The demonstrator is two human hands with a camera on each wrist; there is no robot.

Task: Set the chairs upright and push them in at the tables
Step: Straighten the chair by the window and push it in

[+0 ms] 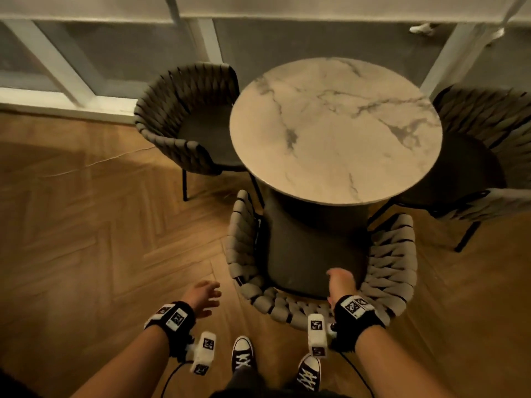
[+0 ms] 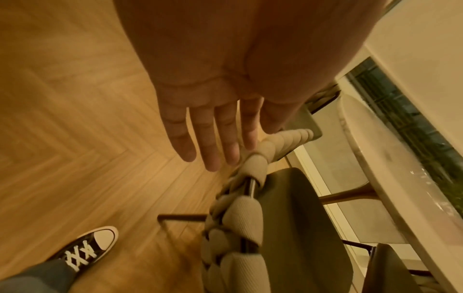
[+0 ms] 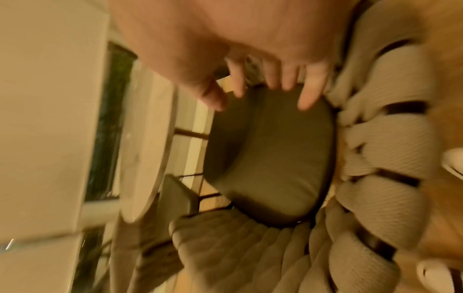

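Note:
A woven grey chair stands upright right in front of me, its dark seat partly under the round marble table. My right hand hovers above the back of the seat with loosely bent fingers and holds nothing. My left hand is over the floor left of the chair, fingers straight, close beside the woven rim. A second chair stands upright at the table's left. A third chair stands at its right.
Herringbone wood floor spreads out to the left. A glass wall with white frames runs behind the table. My two sneakers stand just behind the near chair.

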